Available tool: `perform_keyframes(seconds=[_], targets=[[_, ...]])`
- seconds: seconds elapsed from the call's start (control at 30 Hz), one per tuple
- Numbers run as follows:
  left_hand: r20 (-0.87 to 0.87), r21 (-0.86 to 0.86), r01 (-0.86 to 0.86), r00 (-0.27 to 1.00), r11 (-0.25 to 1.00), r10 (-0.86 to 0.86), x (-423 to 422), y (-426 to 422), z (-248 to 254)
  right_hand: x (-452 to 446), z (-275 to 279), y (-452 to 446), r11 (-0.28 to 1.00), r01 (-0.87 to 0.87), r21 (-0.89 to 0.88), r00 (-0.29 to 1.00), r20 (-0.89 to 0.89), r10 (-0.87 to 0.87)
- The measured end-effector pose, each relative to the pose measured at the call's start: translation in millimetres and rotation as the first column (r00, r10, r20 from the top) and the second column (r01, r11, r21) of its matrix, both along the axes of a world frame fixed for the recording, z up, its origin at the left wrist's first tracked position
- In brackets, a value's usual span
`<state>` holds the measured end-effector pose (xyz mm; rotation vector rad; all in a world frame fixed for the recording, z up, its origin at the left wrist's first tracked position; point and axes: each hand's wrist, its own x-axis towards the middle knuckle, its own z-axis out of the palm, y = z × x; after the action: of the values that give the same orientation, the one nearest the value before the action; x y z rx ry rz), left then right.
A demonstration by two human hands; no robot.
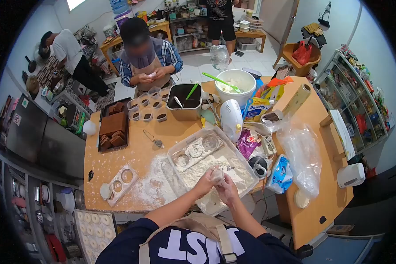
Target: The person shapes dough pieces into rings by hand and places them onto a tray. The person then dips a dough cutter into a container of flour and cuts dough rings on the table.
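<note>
Pale item (218,177) between left grip (204,183) and right grip (228,190) partly hidden, can't ID. Person (220,21) far beyond grips: head cropped out.

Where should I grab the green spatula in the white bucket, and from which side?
I'd pinch the green spatula by its free handle end, coming from the left and above. The handle slants up and out past the left rim of the white bucket, with its other end inside. The hand mixer stands on the near side, so left looks easier.
</note>
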<state>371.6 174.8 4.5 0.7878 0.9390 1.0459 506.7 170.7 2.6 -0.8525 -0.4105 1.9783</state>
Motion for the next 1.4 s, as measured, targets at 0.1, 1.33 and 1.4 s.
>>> perform_keyframes(seconds=[0.1, 1.33, 1.4], targets=[[-0.045, -0.091, 0.064, 0.997, 0.994, -0.068, -6, 4, 10, 1, -4, -2, 1.0, 0.004, 0.013, 0.999, -0.037, -0.004], [-0.489, 0.095, -0.103, 0.862, 0.99, 0.136, -41, 2, -4, 11, 23, 13, 0.744, -0.392, 0.541, 0.565, 0.78, -0.27], [-0.719, -0.033, 0.109, 0.688, 0.994, -0.099, -60, 3, 19, 17, 34, 15, 0.596, -0.57, 0.565, 0.212, 0.803, -0.558]])
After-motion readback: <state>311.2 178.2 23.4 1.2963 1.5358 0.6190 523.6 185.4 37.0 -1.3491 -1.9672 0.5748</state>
